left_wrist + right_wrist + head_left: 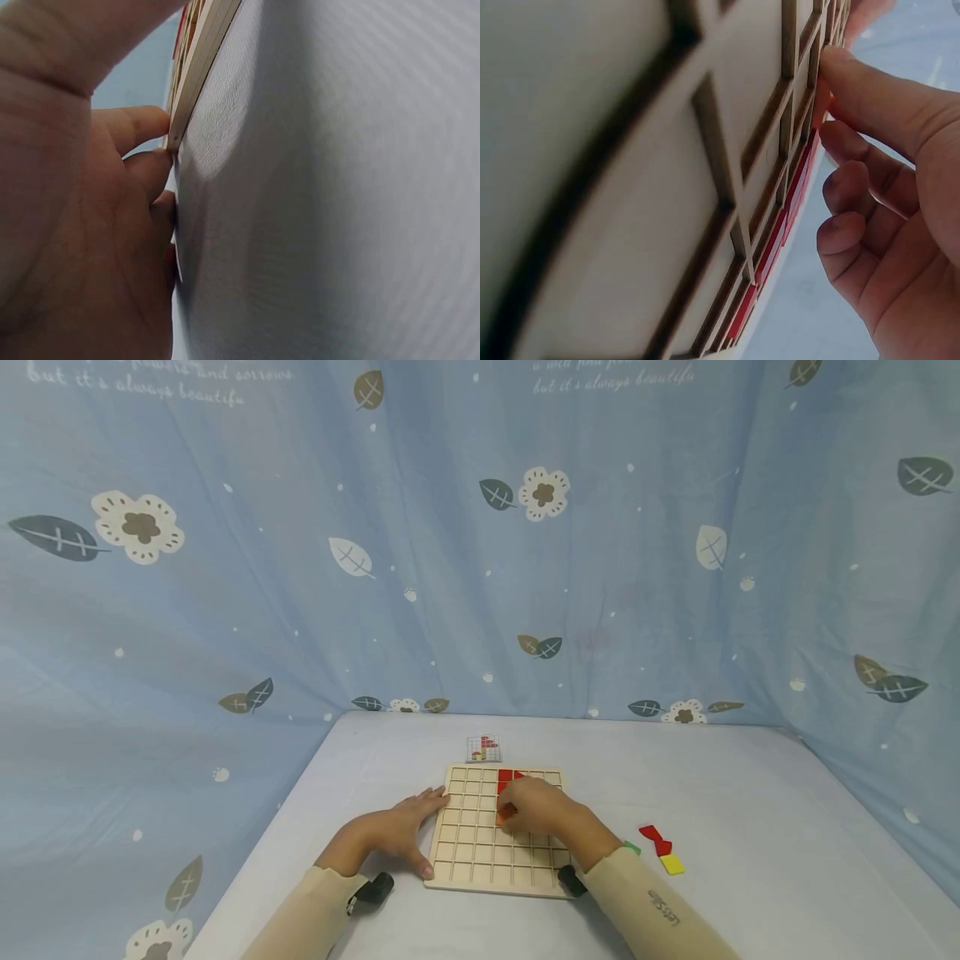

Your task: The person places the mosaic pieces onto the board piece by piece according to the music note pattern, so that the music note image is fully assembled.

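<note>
A wooden grid board (pixel 474 853) lies on the white table. My left hand (pixel 396 832) is spread along its left side, thumb at the near corner and fingertips against the edge; the left wrist view shows fingers touching the board's rim (pixel 201 64). Over the middle of the grid, my right hand (pixel 542 810) pinches an orange tile (pixel 504 815) between thumb and forefinger. In the right wrist view this orange tile (pixel 821 101) is at the grid, partly hidden by the fingers. Red tiles (pixel 505 775) sit in cells near the board's far edge, partly covered by the right hand.
A small pattern card (pixel 483 749) lies beyond the board. To the right are red tiles (pixel 662 846), a yellow square tile (pixel 672 864) and a green piece (pixel 632 847) partly behind the right wrist. A blue curtain (pixel 450 610) hangs behind the table.
</note>
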`<state>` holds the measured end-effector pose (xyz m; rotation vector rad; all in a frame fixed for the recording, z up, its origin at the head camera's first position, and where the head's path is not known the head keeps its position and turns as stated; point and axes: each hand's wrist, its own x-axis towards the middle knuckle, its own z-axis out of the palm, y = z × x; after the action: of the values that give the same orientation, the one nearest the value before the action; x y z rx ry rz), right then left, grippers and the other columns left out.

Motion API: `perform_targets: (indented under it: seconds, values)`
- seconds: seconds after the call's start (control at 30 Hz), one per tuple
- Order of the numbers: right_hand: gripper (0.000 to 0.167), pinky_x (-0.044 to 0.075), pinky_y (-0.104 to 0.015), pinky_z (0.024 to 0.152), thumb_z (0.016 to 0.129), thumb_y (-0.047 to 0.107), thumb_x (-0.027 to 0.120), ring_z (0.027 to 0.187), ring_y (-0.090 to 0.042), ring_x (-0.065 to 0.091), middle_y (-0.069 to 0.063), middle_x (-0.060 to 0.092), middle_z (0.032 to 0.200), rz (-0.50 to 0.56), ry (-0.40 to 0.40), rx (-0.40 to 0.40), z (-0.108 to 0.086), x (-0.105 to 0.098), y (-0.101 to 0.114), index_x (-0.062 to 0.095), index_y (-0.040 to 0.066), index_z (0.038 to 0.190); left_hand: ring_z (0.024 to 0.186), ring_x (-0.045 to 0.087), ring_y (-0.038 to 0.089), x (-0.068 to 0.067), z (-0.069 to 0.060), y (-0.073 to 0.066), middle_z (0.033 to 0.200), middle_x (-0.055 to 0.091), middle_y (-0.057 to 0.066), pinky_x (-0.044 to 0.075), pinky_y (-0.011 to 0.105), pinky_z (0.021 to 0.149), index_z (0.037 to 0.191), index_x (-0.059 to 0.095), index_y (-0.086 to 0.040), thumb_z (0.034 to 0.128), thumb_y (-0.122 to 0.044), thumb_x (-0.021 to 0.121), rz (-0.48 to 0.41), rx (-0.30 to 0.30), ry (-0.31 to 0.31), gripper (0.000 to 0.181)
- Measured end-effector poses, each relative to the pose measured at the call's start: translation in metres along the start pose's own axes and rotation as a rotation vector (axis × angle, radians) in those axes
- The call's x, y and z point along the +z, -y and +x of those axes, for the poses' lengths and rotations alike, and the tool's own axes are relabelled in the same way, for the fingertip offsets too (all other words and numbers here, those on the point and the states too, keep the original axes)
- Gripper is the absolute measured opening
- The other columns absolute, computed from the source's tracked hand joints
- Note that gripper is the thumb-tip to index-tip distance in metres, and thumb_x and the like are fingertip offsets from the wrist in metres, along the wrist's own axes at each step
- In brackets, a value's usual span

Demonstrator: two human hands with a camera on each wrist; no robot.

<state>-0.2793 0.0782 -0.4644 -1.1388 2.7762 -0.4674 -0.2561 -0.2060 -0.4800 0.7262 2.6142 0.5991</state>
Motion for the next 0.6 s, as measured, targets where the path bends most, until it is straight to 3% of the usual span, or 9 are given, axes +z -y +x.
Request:
perform_targets:
  seconds: [0.33, 0.6]
  values:
    - [0.010, 0.048, -0.026, 0.070, 0.083, 0.025, 0.078, 0.072, -0.005, 0.052, 0.017, 0.056, 0.078, 0.013, 0.013, 0.082, -0.0012, 0.0015, 0.0015, 0.071, 0.021, 0.088, 0.146, 0.010, 0.034, -0.0015, 0.0004, 0.0004, 0.162, 0.013, 0.006, 0.014, 0.055, 0.115, 0.155, 0.026, -0.014, 0.0508, -0.047, 0.092, -0.017, -0.002, 0.007, 0.127]
    - [0.009, 0.048, -0.024, 0.069, 0.084, 0.022, 0.078, 0.071, -0.005, 0.052, 0.017, 0.056, 0.076, 0.030, 0.004, 0.072, -0.0021, 0.0038, 0.0014, 0.069, 0.022, 0.084, 0.146, 0.010, 0.034, 0.0013, 0.0028, 0.0046, 0.162, 0.012, 0.007, 0.015, 0.054, 0.115, 0.155, 0.026, -0.012, 0.0515, -0.049, 0.091, -0.002, 0.011, 0.006, 0.128]
